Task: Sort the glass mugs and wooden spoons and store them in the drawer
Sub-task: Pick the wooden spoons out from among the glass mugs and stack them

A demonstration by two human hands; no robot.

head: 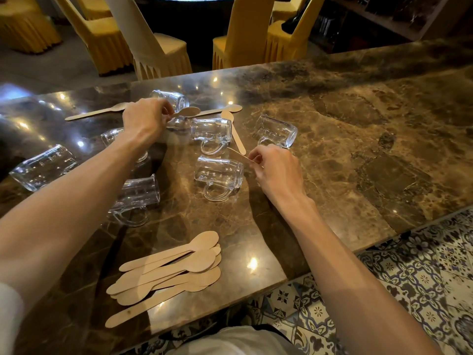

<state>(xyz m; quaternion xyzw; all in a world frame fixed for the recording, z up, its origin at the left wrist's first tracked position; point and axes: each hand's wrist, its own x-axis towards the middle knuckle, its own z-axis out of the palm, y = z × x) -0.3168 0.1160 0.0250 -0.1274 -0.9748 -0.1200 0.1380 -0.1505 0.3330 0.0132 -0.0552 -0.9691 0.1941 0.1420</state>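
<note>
Several glass mugs lie on their sides on the marble counter (358, 129), among them one (218, 172) by my right hand and one (211, 130) in the middle. My left hand (146, 119) pinches a wooden spoon (188, 111) by its handle, just above the mugs at the back. My right hand (275, 167) grips the handle end of another wooden spoon (239, 154), lifted slightly off the counter. A pile of wooden spoons (171, 270) lies near the front edge. Loose spoons (94, 112) (234, 131) (222, 110) lie among the mugs. No drawer is visible.
Yellow-covered chairs (245, 32) stand beyond the counter's far edge. Patterned floor tiles (422, 265) show below the front edge at the right. More mugs lie at the left (42, 167) and front left (138, 196), and one at the right (276, 130).
</note>
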